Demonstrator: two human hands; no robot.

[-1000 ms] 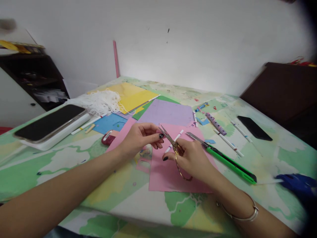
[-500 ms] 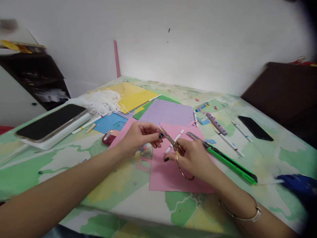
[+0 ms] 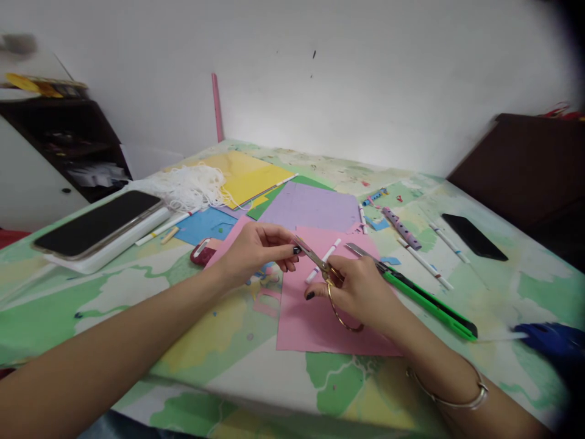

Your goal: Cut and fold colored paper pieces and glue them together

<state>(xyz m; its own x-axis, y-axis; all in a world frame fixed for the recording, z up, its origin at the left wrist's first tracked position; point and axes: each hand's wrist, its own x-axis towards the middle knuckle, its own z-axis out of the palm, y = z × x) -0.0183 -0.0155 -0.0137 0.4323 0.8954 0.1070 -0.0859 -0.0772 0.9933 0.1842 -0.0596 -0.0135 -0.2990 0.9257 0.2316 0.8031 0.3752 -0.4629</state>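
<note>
My right hand [image 3: 363,289] is wrapped round gold-handled scissors [image 3: 315,255], its thumb at the large lower loop. The blades point up and left, with their tips at the fingers of my left hand [image 3: 274,247]. Those left fingers are pinched together, and whatever is between them is too small to make out. Below both hands lies a sheet of pink paper [image 3: 320,329]. A white marker [image 3: 323,261] rests on it, behind the scissors. Small paper scraps [image 3: 267,302] are scattered under my left hand.
A green box cutter [image 3: 427,303] with its blade out lies just right of my right hand. Purple paper [image 3: 311,207], yellow paper [image 3: 253,174] and white yarn [image 3: 192,186] are farther back. Phones [image 3: 474,236] lie at either side. A blue object [image 3: 548,338] sits at the right edge.
The whole view has shifted slightly to the right. Both hands and the scissors keep nearly the same position over the pink paper.
</note>
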